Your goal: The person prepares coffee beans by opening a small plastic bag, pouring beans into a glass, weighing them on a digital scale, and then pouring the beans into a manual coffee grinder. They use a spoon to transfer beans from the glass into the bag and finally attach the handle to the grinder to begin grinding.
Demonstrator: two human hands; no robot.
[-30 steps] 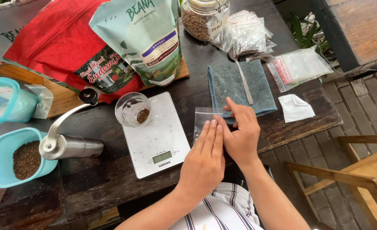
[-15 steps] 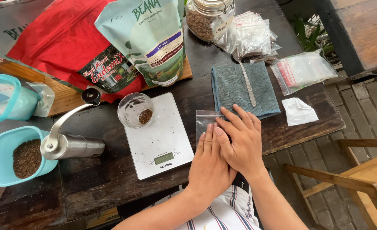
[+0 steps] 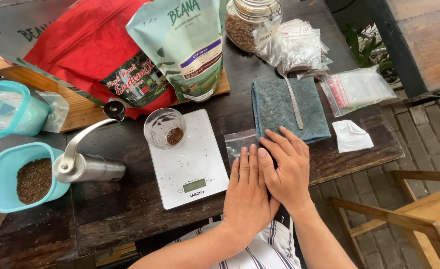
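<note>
Both my hands lie flat, fingers together, pressing on a small clear plastic bag (image 3: 239, 141) on the dark wooden table (image 3: 130, 209). My left hand (image 3: 246, 192) covers the bag's near part, and my right hand (image 3: 288, 167) overlaps beside it, fingertips by the edge of a grey-blue cloth (image 3: 279, 107). Only the bag's far left corner shows. Left of the hands sits a white kitchen scale (image 3: 195, 169) bearing a small glass cup (image 3: 164, 127) with a little brown grounds in it.
A metal hand grinder (image 3: 88, 167) lies left of the scale, next to a teal tub of grounds (image 3: 28, 179). Behind stand red and pale green pouches (image 3: 185, 45), a jar of beans (image 3: 250, 22), plastic bags (image 3: 354, 89) and a spoon (image 3: 293, 102) on the cloth. A wooden chair (image 3: 404, 219) is at right.
My right hand slid back from the bag's far edge toward me and flattened beside the left; both hands now lie lower over the bag.
</note>
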